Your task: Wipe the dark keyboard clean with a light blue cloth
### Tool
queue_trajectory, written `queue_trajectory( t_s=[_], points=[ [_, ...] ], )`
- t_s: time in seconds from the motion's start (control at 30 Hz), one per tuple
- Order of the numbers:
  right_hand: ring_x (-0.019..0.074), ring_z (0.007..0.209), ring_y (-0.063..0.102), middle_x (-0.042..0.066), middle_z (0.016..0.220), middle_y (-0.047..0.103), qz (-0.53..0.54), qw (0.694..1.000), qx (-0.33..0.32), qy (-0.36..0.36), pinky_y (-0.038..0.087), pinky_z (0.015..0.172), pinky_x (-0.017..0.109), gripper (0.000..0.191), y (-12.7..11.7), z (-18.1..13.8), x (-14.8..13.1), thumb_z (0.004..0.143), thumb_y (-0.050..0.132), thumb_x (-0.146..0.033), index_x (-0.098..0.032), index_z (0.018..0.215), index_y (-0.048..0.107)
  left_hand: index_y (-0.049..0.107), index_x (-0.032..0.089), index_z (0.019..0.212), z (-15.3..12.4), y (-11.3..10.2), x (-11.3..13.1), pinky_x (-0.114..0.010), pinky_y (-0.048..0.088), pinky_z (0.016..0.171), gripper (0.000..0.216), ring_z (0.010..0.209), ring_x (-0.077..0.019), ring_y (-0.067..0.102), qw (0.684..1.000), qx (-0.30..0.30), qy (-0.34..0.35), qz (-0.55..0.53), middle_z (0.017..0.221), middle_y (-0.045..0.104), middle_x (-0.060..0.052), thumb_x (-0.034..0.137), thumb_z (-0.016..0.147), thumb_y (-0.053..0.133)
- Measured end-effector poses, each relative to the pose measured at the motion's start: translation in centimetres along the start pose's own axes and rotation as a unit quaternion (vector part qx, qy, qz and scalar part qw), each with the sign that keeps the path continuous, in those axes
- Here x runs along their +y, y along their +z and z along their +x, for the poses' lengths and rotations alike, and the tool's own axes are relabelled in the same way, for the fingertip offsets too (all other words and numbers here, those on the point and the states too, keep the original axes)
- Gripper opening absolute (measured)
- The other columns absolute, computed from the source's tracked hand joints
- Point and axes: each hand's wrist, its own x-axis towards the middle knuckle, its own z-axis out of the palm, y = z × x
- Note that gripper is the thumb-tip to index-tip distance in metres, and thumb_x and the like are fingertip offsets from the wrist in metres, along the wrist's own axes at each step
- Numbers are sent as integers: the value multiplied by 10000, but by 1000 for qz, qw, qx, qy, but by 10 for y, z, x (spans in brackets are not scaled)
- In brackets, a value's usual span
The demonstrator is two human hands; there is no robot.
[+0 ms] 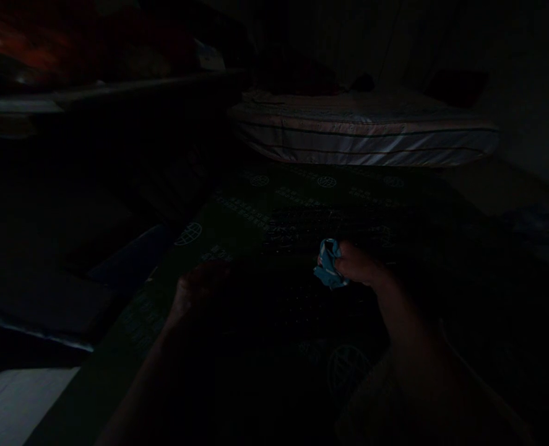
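The scene is very dark. My right hand [360, 265] is closed around a small crumpled blue cloth [327, 265], held over a dark green printed sheet [255, 210] with globe logos. My left hand [200, 291] hovers to the left above the same sheet; it is deep in shadow and looks curled, and I cannot make out its fingers or anything in them. A dark glinting patch lies on the sheet between and beyond both hands.
A striped mattress [362, 133] lies on the floor at the back. A low shelf or ledge [107, 93] with reddish things runs at the upper left. A pale surface [18, 402] shows at the bottom left, crumpled fabric [543, 229] at the right.
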Motion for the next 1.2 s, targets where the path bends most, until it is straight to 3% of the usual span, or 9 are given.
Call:
queue_trajectory(
  t_s=[0.23,0.5,0.7,0.9,1.2],
  points=[
    [125,572,585,11,682,650,-1,1000,11,-25,440,449,184,257,8,4,1,680,457,-82,-157,796,673,710,209,861,0,0,1,-367,573,746,451,879,-291,677,1000,2,-3,-9,936,732,-75,555,580,645],
    [113,581,569,10,637,630,-37,999,26,-13,415,474,168,182,14,4,-7,676,472,-56,-148,675,629,719,221,910,4,1,-10,-372,573,762,444,872,-280,679,1000,0,11,-10,948,732,-60,539,608,650],
    [88,525,525,-2,592,611,-65,998,10,-16,369,466,167,123,17,5,-6,674,523,-73,-144,593,584,716,215,907,1,-1,-4,-347,569,717,443,868,-282,677,1000,-8,27,0,952,728,-71,549,628,637],
    [74,491,483,-15,562,573,-97,995,7,-14,337,444,162,141,14,3,-9,683,506,-65,-144,582,566,716,224,898,6,0,-14,-350,568,738,450,877,-280,676,1000,10,28,0,958,732,-61,561,605,659],
    [80,508,502,-15,565,593,-86,996,-5,-21,360,470,168,125,13,4,-9,660,514,-69,-148,587,578,711,228,907,5,0,-12,-359,562,775,442,905,-276,671,999,14,35,15,979,727,-53,560,625,641]
  ],
)
